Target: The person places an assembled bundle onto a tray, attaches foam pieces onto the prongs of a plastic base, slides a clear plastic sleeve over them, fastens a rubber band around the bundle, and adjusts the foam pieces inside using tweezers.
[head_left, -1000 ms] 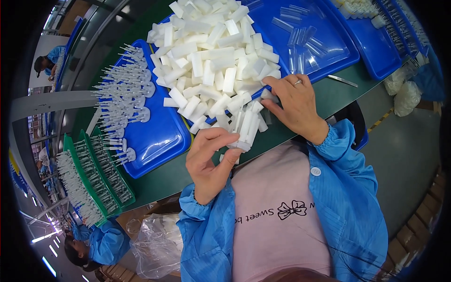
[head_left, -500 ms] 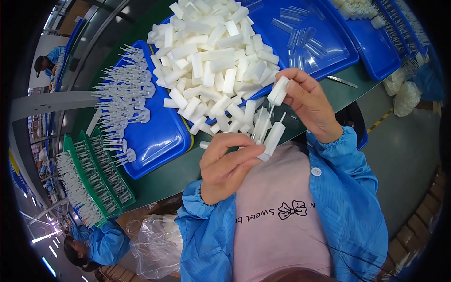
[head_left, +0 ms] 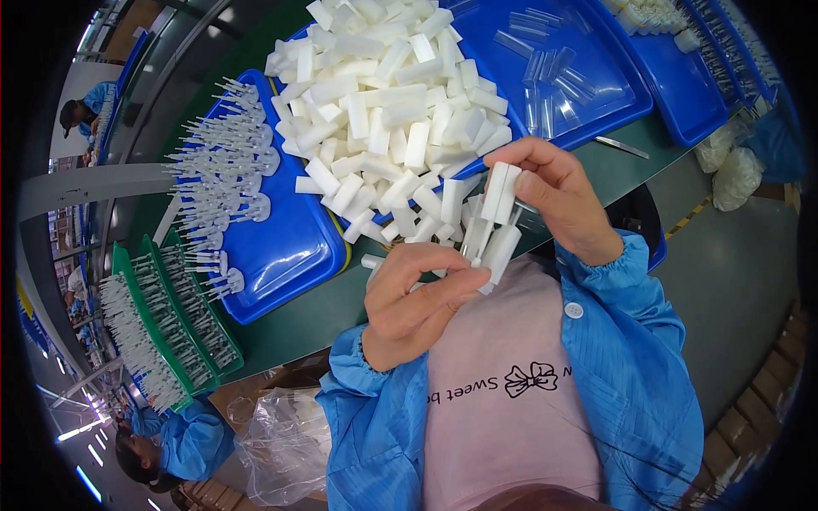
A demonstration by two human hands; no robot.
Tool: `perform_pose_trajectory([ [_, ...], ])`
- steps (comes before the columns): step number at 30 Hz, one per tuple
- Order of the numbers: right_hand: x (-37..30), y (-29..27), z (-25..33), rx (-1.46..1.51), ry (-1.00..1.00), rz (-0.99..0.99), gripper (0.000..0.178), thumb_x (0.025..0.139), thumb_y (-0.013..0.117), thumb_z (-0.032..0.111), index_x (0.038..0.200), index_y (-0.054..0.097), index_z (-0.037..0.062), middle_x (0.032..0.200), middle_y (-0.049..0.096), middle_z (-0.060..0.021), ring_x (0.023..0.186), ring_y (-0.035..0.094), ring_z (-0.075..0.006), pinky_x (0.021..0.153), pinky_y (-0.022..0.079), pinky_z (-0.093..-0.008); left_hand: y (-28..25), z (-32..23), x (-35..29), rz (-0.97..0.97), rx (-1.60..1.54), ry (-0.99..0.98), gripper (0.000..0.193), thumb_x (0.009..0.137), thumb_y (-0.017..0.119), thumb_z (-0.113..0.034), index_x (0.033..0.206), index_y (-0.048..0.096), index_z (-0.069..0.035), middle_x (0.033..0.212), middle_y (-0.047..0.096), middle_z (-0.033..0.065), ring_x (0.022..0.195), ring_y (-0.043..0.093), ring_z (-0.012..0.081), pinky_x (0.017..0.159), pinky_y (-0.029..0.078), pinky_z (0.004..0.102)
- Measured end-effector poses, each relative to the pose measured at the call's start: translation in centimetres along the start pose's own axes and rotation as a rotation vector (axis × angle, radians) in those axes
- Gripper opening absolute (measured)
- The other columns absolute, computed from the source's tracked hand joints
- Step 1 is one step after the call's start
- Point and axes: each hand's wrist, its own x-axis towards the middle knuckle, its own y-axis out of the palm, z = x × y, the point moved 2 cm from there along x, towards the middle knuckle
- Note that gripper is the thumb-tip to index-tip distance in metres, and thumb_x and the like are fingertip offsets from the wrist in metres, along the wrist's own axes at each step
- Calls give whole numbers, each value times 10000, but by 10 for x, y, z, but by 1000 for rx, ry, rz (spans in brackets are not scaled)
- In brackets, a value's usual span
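My left hand [head_left: 413, 298] is closed around the base of a white pronged plastic piece, its thin rods pointing up and away. A white foam-like block [head_left: 503, 247] sits on one rod, close to my left fingertips. Between thumb and fingers, my right hand [head_left: 567, 200] pinches another white block [head_left: 500, 192] at the upper ends of the rods. A lengthwise line runs down this block; I cannot tell whether it is one piece or two side by side. My left fingers hide most of the base.
White blocks [head_left: 383, 111] are heaped beyond my hands. To the left are a blue tray [head_left: 277, 272] with pronged pieces [head_left: 226, 162] and green racks [head_left: 175, 332]. A blue tray [head_left: 596, 94] holds clear tubes [head_left: 545, 68]; metal tweezers [head_left: 622, 147] lie beside it. Co-workers sit left.
My right hand has moved slightly down with its block, which now stands closer to the other block and more in line with the rods. My left hand keeps its grip.
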Motion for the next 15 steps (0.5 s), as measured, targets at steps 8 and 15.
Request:
perform_pose_trajectory([
  [8,-2,-11,11,-86,57,85,171,879,620,150,950,625,-6,927,623,-39,877,566,-91,812,441,-232,-3,0,4,83,95,167,314,548,735,-21,858,731,-68,850,612,54,731,584,217,596,474,289],
  [15,-12,15,7,-107,24,190,106,804,671,106,845,614,27,850,597,-78,862,509,-178,812,395,-323,-4,-10,-3,-177,85,-21,346,604,782,-98,940,708,-61,851,601,63,743,604,239,601,490,297],
])
